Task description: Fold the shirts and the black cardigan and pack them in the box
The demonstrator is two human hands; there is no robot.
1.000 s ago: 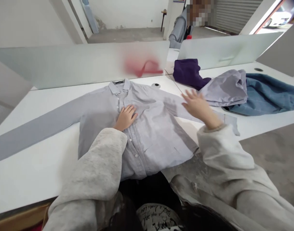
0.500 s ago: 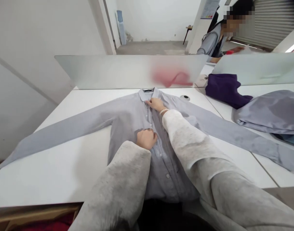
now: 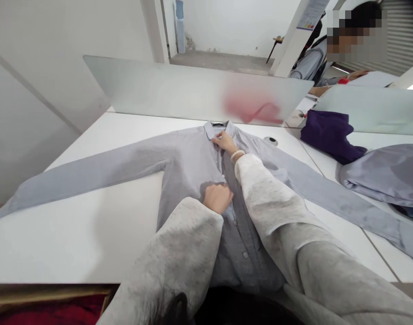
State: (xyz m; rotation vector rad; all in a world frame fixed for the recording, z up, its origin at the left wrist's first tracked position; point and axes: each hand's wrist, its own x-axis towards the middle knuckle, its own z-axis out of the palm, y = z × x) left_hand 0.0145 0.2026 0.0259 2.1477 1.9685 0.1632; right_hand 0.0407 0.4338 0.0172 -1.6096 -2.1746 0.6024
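Left hand (image 3: 218, 198) curled on the shirt front, right hand (image 3: 225, 142) at the placket below the collar, neither grip clear, grey long-sleeved button-up shirt (image 3: 193, 158) spread flat on white worktop (image 3: 91, 243), sleeves outstretched, purple cloth (image 3: 330, 135) and folded grey garment (image 3: 382, 174) to the right, frosted glass divider (image 3: 159, 88) beyond.

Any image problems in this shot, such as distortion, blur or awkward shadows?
Head view: wide-angle warping bends the edges of the white desk; the red shape behind the frosted glass partition is blurred; a soft shadow lies beside the left fleece sleeve; the pale grey button-up shirt looks sharp.
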